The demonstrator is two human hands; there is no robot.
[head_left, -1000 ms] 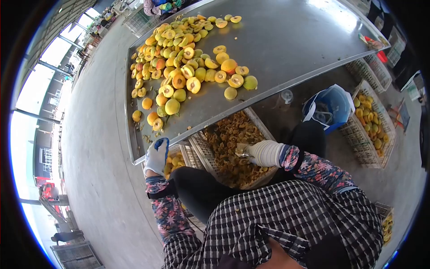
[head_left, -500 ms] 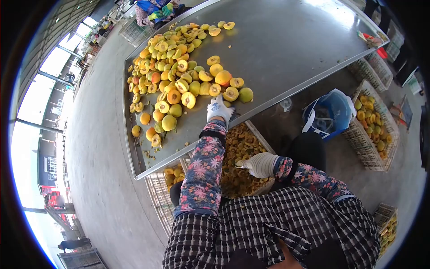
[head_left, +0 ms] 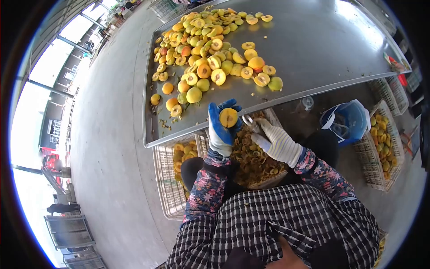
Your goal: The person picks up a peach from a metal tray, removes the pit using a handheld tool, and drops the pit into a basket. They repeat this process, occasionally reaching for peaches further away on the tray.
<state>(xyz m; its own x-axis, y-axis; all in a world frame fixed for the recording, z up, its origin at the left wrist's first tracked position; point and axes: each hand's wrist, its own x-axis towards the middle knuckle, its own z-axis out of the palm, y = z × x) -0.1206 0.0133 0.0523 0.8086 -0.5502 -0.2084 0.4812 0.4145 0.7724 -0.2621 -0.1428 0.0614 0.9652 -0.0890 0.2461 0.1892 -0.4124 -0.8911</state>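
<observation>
My left hand [head_left: 219, 136], in a white glove with a blue palm, is wrapped round a halved peach [head_left: 228, 117]. The cut face looks up, with a brown centre. A small metal tool [head_left: 249, 121] with a rounded, spoon-like end is in my right hand [head_left: 282, 145], which wears a striped white glove. Its tip is close to the right side of the peach half, apart from it. Just beyond my hands, whole and halved peaches [head_left: 218, 77] lie heaped on the metal table [head_left: 309, 58]. Under my hands is a crate of brownish fruit scraps [head_left: 257, 159].
A white crate [head_left: 169, 197] with yellow fruit stands below the table's left corner. To the right are a blue bucket [head_left: 359, 121] and another fruit crate [head_left: 374, 172]. The raised table rim [head_left: 201, 126] runs in front of me. A clear container [head_left: 307, 103] is beneath the edge.
My left hand has come back from the heap with a peach half, palm now up. My right hand has risen with the tool towards it. The view has shifted.
</observation>
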